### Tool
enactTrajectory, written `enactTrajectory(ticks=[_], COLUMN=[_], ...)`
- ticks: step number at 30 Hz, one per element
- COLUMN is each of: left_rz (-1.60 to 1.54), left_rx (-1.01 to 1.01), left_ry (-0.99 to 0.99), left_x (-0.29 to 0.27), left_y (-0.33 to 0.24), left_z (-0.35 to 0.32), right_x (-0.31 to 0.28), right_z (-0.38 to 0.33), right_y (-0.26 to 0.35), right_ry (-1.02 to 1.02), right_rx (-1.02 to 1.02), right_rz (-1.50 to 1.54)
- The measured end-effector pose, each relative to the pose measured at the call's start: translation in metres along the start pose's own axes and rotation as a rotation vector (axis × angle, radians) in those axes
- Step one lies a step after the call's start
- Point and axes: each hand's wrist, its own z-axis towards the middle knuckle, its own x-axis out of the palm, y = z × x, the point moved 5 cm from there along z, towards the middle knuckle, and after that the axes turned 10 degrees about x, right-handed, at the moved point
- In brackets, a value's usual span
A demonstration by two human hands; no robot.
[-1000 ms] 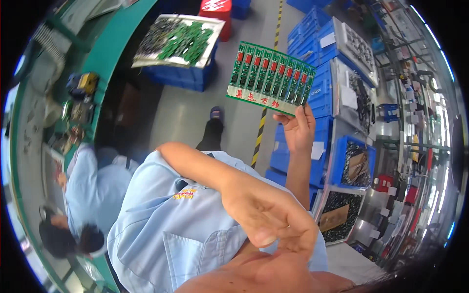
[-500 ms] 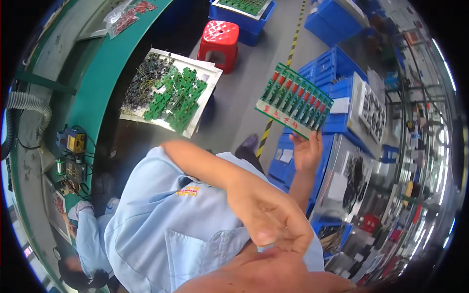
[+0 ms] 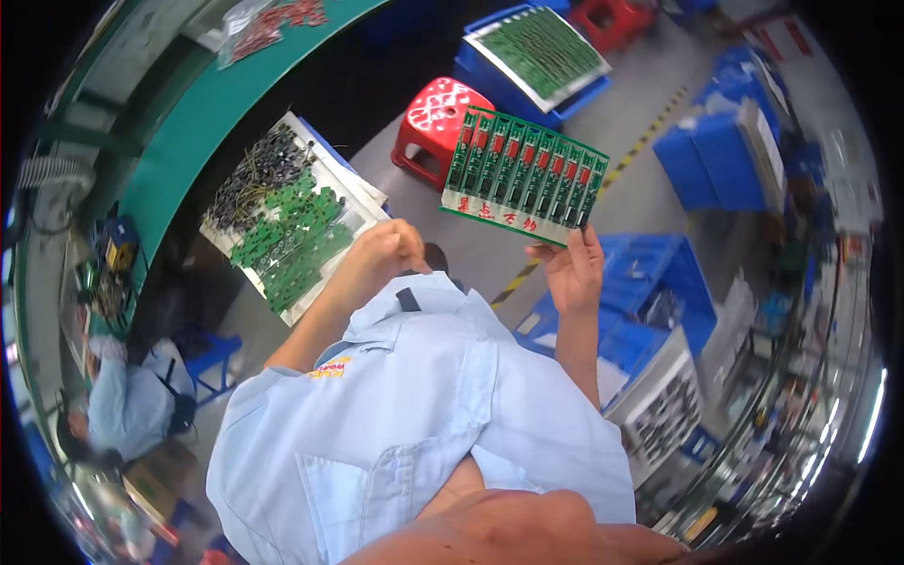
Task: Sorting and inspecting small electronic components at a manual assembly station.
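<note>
My right hand (image 3: 574, 273) pinches the lower right corner of a panel of green circuit boards (image 3: 527, 169). The panel is held up with its face toward me; red parts and dark parts line its narrow strips, and a pale band with red handwriting runs along the lower edge. My left hand (image 3: 384, 250) has its fingers curled in at the front of my shirt, and no object shows in it. Just beyond that hand lies a white tray (image 3: 367, 209) piled with loose green circuit boards (image 3: 292, 231) and dark wired parts (image 3: 259, 174).
A red stool (image 3: 428, 127) stands behind the panel. Beyond it, a blue bin (image 3: 476, 71) carries a tray of green boards (image 3: 541, 56). Blue crates (image 3: 650, 273) stand at the right. A green workbench (image 3: 202, 118) runs along the left, where another person (image 3: 132, 400) sits.
My left hand has come down from my collar to a place near the tray. The panel in my right hand has shifted left and become more level. The whole view has turned.
</note>
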Motion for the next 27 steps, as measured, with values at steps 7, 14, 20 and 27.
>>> enactTrajectory(ticks=[7, 14, 20, 27], left_rz=[0.349, 0.267, 0.185, 0.526], left_rx=[0.126, 0.115, 0.122, 0.323], left_ry=[-0.244, -0.398, -0.906, -1.584], left_x=[-0.046, -0.061, -0.134, -0.181], left_y=[0.023, 0.026, -0.028, -0.066], left_z=[0.111, 0.278, 0.307, 0.28], right_x=[-0.011, 0.014, -0.037, -0.09], right_z=[0.128, 0.262, 0.385, 0.673], right_y=[0.007, 0.002, -0.022, -0.045], right_ry=[0.124, -0.046, 0.03, 0.45], right_rx=[0.165, 0.498, 0.846, 0.578], right_rz=[0.108, -0.094, -0.608, -0.981])
